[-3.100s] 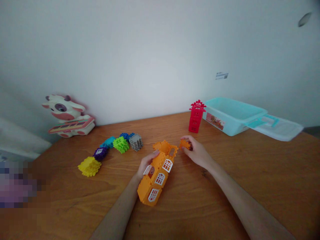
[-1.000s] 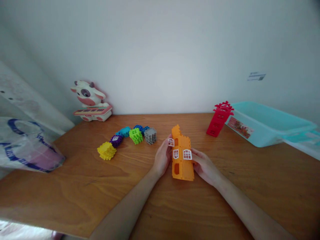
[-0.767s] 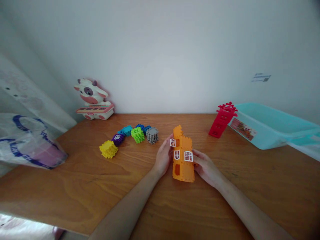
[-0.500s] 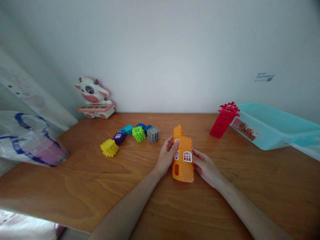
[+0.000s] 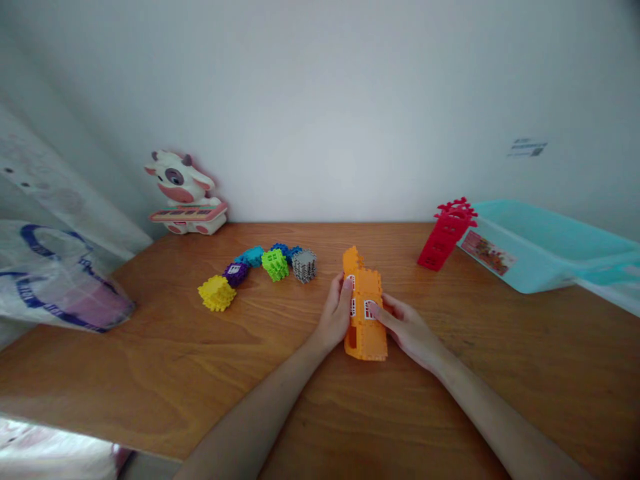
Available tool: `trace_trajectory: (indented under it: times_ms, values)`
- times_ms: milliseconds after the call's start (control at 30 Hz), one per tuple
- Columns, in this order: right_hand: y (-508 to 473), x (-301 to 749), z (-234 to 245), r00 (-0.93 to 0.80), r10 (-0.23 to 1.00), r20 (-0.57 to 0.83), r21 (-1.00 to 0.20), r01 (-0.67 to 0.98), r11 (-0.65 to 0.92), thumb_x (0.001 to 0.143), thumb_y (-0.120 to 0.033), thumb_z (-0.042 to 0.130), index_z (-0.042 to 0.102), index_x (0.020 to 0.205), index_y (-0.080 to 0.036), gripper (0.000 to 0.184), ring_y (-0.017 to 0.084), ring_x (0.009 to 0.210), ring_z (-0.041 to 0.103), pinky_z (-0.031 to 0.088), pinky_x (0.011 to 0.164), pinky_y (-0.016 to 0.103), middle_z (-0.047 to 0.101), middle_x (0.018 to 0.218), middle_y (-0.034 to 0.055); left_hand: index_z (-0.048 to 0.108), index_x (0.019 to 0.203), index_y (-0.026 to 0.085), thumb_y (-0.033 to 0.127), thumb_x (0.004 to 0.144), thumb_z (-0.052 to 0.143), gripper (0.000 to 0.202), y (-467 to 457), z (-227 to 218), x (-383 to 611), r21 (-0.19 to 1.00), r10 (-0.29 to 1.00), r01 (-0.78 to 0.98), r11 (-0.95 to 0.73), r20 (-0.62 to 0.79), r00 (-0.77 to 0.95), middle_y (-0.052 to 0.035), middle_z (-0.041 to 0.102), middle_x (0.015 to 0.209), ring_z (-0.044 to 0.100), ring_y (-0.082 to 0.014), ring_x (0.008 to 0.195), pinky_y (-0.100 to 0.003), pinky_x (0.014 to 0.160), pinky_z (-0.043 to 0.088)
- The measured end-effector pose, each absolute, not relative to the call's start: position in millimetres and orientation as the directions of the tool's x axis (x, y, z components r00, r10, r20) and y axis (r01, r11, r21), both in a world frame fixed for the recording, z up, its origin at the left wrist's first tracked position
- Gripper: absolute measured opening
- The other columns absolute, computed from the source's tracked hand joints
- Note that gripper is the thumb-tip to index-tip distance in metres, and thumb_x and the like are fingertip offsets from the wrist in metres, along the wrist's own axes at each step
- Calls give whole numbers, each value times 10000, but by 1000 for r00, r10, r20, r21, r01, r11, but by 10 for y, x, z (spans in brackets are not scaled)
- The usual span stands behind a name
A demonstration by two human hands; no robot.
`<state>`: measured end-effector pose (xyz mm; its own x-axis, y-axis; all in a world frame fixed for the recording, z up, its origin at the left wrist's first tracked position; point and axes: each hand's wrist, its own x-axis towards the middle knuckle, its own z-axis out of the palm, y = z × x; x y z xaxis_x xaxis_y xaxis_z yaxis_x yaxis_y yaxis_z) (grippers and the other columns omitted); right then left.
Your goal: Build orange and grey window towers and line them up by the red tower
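Between my two hands is an orange toy tower (image 5: 371, 339) made of interlocking plastic panels, with white window pieces and a door-like opening low on its left side. My left hand (image 5: 336, 312) grips its left side, thumb on the panel near the upper window. My right hand (image 5: 407, 328) closes on the right side, its thumb lying over the white front window. One orange panel sticks up higher at the top left. The fingers behind the tower are partly hidden.
A red toy tower (image 5: 444, 235) leans by a light-blue plastic bin (image 5: 545, 267) at the right. Left of centre sit stacks of yellow (image 5: 217, 293), purple (image 5: 235, 273), green (image 5: 275, 265) and grey (image 5: 304, 265) panels. A cow keyboard toy (image 5: 187, 200) and plastic bag (image 5: 75, 287) stand further left.
My right thumb has moved from the tower's right edge onto the front window. My left hand keeps its hold. The whole view has shifted slightly.
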<state>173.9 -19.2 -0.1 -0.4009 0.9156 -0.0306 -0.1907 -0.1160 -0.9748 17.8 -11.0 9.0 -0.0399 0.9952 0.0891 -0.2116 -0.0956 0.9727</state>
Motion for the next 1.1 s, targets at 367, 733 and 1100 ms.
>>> trace_trajectory:
  times_ms: [367, 733, 1100]
  values:
    - [-210, 1752, 120, -111, 984, 140, -970, 185, 159, 771, -544, 760, 668, 1264, -286, 564, 324, 1315, 544, 328, 1175, 562, 648, 1362, 74, 549, 1352, 225, 460, 927, 595, 487, -95, 47, 148, 904, 999, -428, 12, 12, 52, -78, 584, 1430, 562, -240, 1303, -322, 1083, 444]
    - [-208, 1784, 150, -192, 977, 93, -994, 37, 101, 843, -554, 682, 665, 1261, -312, 483, 311, 1207, 617, 520, 999, 523, 652, 1329, 80, 627, 1232, 39, 394, 1001, 369, 496, 4, 204, -55, 545, 869, -677, 495, -322, 376, -143, 765, 887, 744, -258, 800, -382, 827, 578]
    - [-308, 1784, 90, -361, 859, 362, -768, 407, 495, 708, -562, 814, 294, 1534, -434, 985, 331, 1318, 491, 366, 1133, 580, 473, 1402, 85, 669, 1180, 107, 389, 938, 550, 390, -37, 144, 8, 651, 917, -652, 390, -212, 337, -115, 765, 995, 733, -252, 924, -351, 863, 568]
